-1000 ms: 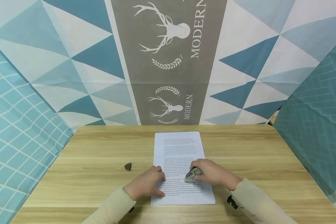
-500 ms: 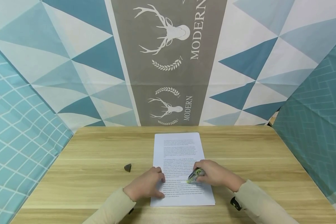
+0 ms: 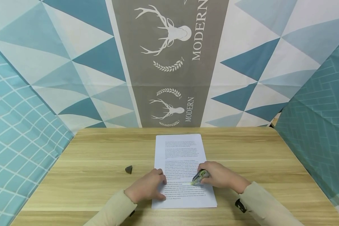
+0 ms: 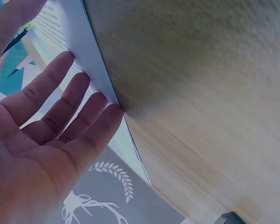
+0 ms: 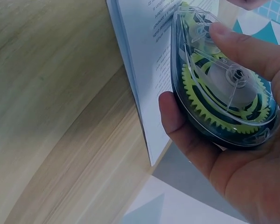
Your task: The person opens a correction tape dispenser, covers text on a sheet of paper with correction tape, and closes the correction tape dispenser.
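A stack of printed paper (image 3: 178, 150) lies on the wooden table. My right hand (image 3: 219, 175) grips a correction tape dispenser (image 3: 199, 178), its narrow tip down at a line of text on the lower part of the sheet. In the right wrist view the clear-shelled correction tape (image 5: 224, 79) shows yellow-green gears, between thumb and fingers. At the paper's left edge rests my left hand (image 3: 147, 185), thumb and fingers spread. The left wrist view has its fingertips (image 4: 100, 99) touching the sheet, nothing held.
Left of the paper, a small dark wedge-shaped piece (image 3: 128, 169) lies on the table (image 3: 87, 175). A patterned cloth backdrop (image 3: 169, 75) rises behind the table's far edge, with blue cloths at both sides.
My right hand has slid a little to the right along the text line with the correction tape. My left hand stays in place on the paper.
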The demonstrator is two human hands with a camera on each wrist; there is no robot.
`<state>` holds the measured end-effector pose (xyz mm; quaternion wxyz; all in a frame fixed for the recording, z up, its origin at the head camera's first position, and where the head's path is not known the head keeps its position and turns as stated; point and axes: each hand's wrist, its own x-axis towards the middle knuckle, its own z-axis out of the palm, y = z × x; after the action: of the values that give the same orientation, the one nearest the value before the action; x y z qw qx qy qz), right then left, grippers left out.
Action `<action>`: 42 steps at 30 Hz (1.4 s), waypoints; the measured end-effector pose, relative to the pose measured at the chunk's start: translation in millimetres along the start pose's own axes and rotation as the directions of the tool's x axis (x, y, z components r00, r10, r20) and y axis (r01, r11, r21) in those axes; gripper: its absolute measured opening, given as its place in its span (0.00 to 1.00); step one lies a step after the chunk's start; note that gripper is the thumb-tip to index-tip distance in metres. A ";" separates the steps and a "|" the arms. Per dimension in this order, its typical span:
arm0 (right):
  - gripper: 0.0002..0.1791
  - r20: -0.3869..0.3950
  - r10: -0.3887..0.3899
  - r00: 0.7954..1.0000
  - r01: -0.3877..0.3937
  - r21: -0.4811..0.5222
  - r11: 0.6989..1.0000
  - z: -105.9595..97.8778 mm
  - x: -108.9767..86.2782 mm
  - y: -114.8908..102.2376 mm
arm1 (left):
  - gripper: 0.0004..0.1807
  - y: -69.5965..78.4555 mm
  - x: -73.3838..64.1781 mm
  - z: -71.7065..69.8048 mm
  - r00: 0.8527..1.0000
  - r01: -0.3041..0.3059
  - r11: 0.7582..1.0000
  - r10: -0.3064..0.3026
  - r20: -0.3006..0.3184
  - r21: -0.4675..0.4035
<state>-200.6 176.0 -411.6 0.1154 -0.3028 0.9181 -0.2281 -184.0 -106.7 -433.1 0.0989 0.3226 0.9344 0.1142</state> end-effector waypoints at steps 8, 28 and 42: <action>0.08 -0.002 0.011 1.000 -0.011 0.001 1.000 -2.4 -4.8 3.8 | 0.23 0.8 -1.2 -0.5 1.000 -0.008 1.000 0.008 0.002 0.003; 0.09 0.003 0.055 0.998 -0.055 0.002 0.998 -8.9 -10.7 12.1 | 0.23 0.8 -0.6 -1.9 1.000 -0.011 1.000 0.011 -0.006 -0.003; 0.09 0.003 0.085 0.996 -0.085 0.003 0.996 -9.5 -16.0 21.8 | 0.23 -0.9 1.9 1.0 1.000 -0.010 1.000 0.010 -0.002 0.003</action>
<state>-202.3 204.6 -412.8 0.1268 -0.2636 0.9296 -0.2242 -185.7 -106.1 -434.5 0.0969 0.3271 0.9331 0.1136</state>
